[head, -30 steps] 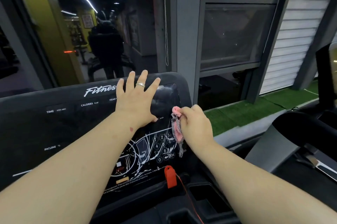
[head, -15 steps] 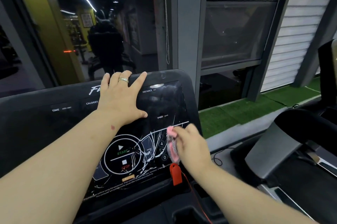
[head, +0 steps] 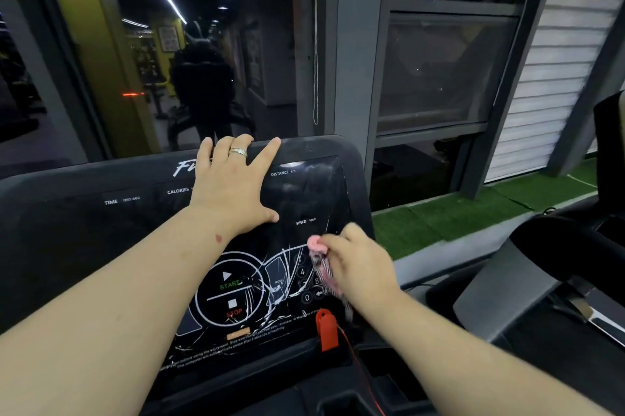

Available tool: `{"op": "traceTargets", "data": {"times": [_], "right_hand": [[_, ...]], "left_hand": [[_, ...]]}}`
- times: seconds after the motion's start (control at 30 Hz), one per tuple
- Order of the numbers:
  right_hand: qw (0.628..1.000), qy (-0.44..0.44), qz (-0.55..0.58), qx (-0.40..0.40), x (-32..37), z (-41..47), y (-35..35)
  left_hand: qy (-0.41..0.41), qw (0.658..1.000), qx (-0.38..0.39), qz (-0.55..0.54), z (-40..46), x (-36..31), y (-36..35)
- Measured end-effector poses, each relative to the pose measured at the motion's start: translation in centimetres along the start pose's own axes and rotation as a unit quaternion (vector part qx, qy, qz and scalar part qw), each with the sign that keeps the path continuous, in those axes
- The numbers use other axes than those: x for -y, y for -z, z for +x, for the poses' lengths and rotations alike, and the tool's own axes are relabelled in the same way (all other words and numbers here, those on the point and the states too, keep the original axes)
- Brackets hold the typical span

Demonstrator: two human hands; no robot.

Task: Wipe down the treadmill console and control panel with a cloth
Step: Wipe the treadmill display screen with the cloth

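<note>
Your left hand (head: 233,192) lies flat, fingers spread, on the top of the treadmill console (head: 84,236). Your right hand (head: 358,266) grips a pink cloth (head: 321,266) against the number keypad (head: 306,283).

We've got the black treadmill console (head: 101,246) tilted up toward us, its glossy panel printed with TIME, CALORIES, DISTANCE and SPEED. On it, our left hand (head: 233,189) lies flat near the top edge, fingers spread, a ring (head: 238,152) on one. Lower right, our right hand (head: 358,266) presses a bunched pink cloth (head: 321,266) against the number keys (head: 306,283). A red safety key (head: 326,329) sits at the panel's bottom edge, beside the cracked START/STOP ring (head: 230,294)
</note>
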State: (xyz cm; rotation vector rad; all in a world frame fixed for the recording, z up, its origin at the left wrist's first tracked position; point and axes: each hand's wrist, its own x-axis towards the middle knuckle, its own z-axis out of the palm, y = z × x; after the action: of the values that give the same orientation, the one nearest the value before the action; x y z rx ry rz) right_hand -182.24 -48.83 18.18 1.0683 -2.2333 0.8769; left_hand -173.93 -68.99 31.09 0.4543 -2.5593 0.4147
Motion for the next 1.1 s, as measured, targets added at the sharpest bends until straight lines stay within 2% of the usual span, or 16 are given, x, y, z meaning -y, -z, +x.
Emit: {"op": "traceTargets", "data": {"times": [0.1,0.17,0.27,0.33,0.47,0.5,0.63,0.73,0.9,1.03,1.1], "right_hand": [[0.995,-0.083,-0.017,-0.045,-0.5,2.9,0.0],[0.993,-0.106,-0.008,-0.057,0.1,1.5,-0.9],[0.999,-0.037,0.017,0.009,1.4,-2.2,-1.2],[1.000,0.005,0.004,0.006,0.7,-1.0,-0.5],[0.993,-0.103,-0.016,-0.056,-0.3,2.8,-0.3],[0.992,-0.105,-0.013,-0.066,0.0,2.1,-0.6],[0.999,-0.041,0.008,0.010,1.0,-3.1,-1.3],[1.000,-0.008,-0.010,-0.002,0.0,-1.0,-0.1],[0.987,-0.140,-0.046,-0.063,-1.4,6.5,1.8],[0.982,-0.170,0.002,-0.077,-0.8,2.3,0.6],[0.984,-0.170,0.018,-0.053,-0.8,-0.6,0.5]], "left_hand": [[-0.002,1.000,-0.001,-0.002,0.0,0.0,0.0],[-0.002,1.000,-0.001,-0.002,0.0,0.0,-0.1],[-0.003,1.000,0.000,-0.002,-0.1,0.0,-0.1],[-0.003,1.000,-0.003,-0.003,-0.1,0.0,-0.1],[-0.001,1.000,-0.001,-0.008,-0.1,0.1,0.0],[-0.002,1.000,0.001,-0.008,-0.2,0.0,0.0],[0.001,1.000,0.002,-0.008,-0.1,-0.1,0.1],[0.003,1.000,0.004,-0.011,-0.1,-0.2,0.1],[0.011,1.000,0.008,-0.015,0.0,-0.2,0.0],[0.011,1.000,0.004,-0.013,-0.1,-0.3,0.1],[0.012,1.000,0.006,-0.012,-0.1,-0.3,0.1]]}}
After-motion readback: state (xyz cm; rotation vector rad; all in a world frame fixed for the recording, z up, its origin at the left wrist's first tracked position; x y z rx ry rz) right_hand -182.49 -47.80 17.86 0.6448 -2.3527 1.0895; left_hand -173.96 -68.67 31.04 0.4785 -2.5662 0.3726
